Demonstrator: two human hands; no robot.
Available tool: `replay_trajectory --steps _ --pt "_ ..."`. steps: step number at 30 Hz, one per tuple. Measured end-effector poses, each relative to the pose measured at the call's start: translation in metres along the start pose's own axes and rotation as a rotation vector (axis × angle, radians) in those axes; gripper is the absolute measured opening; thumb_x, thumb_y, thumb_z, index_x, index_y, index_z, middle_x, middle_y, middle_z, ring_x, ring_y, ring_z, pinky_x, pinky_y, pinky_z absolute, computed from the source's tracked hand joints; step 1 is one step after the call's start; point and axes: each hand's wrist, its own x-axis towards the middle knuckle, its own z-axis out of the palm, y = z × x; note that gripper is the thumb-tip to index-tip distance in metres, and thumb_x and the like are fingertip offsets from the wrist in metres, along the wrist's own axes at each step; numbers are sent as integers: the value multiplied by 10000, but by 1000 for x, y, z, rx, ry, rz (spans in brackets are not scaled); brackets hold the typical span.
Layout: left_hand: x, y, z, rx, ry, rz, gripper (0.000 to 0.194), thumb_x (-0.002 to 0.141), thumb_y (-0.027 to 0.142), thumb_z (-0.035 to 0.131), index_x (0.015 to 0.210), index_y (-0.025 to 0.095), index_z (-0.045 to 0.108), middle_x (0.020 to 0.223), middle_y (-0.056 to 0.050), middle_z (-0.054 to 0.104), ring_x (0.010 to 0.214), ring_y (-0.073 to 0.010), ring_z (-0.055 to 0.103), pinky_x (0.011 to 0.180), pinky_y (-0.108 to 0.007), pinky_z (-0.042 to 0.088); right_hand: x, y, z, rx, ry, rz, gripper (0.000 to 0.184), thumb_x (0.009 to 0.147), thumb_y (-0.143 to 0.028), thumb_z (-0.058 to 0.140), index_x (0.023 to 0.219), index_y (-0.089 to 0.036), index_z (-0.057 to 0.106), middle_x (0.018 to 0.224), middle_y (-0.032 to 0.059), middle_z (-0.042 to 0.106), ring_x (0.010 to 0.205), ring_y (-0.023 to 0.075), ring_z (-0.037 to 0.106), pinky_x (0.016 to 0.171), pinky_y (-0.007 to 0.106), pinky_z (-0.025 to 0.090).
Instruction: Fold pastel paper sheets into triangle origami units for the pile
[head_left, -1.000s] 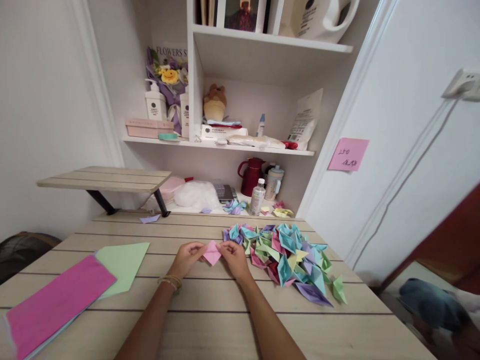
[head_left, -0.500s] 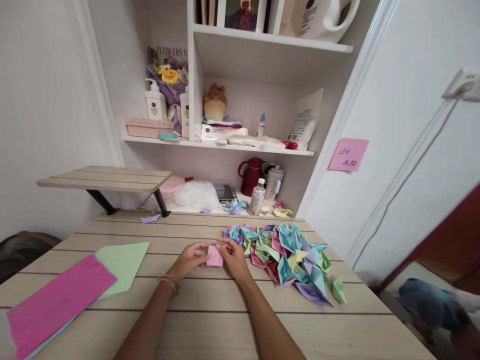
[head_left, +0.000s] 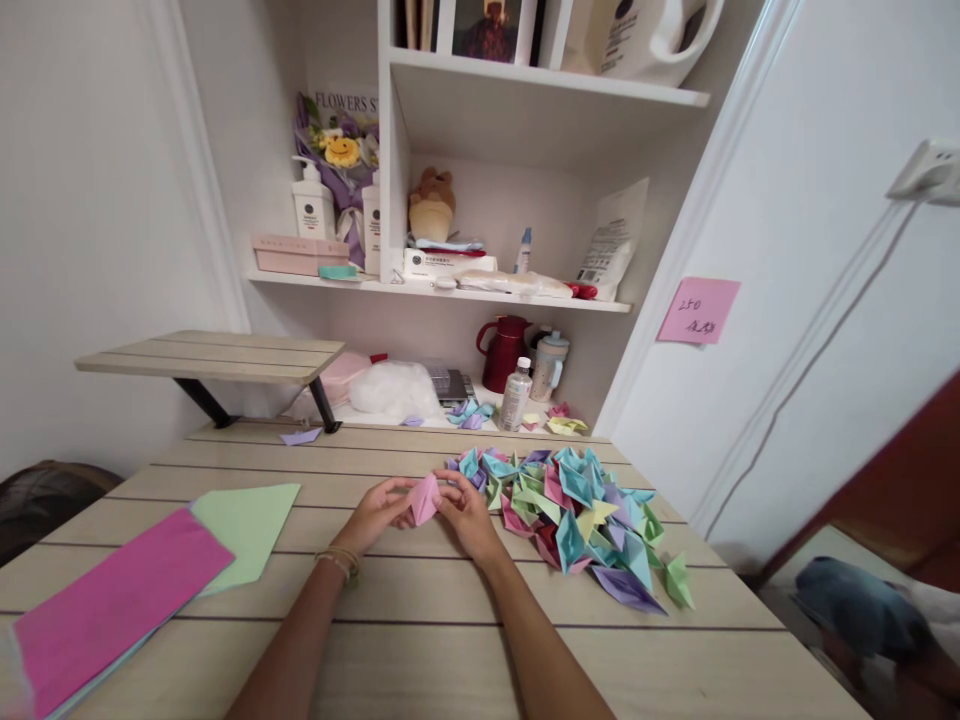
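A small folded pink paper (head_left: 425,499) is held between both hands above the middle of the table. My left hand (head_left: 384,512) pinches its left side, and my right hand (head_left: 465,510) grips its right side. The paper now has a pointed, diamond-like form with a crease down it. Just right of my right hand lies a heap of folded paper boats (head_left: 574,505) in blue, green, pink, purple and yellow. Off to the left lie flat paper sheets: a magenta one (head_left: 124,605) on top and a light green one (head_left: 251,530) partly under it.
A small raised wooden stand (head_left: 210,357) occupies the table's back left. Along the back are a clear bottle (head_left: 514,398), a dark red jug (head_left: 504,352) and a plastic bag (head_left: 394,388), beneath white shelves (head_left: 555,75). One purple paper boat (head_left: 300,437) lies near the stand's leg.
The pink paper went from a flat, square-looking shape to a pointed, diamond-like one. Both hands shifted their fingers around it and stayed in nearly the same place.
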Motion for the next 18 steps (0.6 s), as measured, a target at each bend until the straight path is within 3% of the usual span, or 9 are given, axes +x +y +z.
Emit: replay_trajectory --steps 6,10,14,18 --pt "-1 -1 4 41 -62 6 462 656 424 640 1008 128 588 757 -77 678 616 -147 605 572 -244 434 0 3 -3 -112 19 -19 287 690 -404 635 864 -175 632 777 44 657 702 166 591 655 285 466" --pt "-1 -2 7 66 -73 -7 391 645 417 650 902 125 608 784 -82 686 632 -150 615 582 -245 437 1 2 -5 -266 105 -83 231 640 -349 687 799 -182 682 838 48 649 735 166 571 669 278 455" --pt "0 -1 6 88 -52 -6 338 664 420 629 823 124 597 735 -83 687 649 -164 628 593 -255 442 1 5 -5 -144 148 9 275 640 -359 686 835 -166 686 670 25 651 581 138 558 573 264 455" --pt "0 0 5 100 -8 17 324 658 415 634 781 117 611 726 -90 684 645 -162 622 610 -269 453 1 4 -3 -110 79 21 260 669 -372 661 831 -173 703 721 35 683 693 181 604 676 306 470"
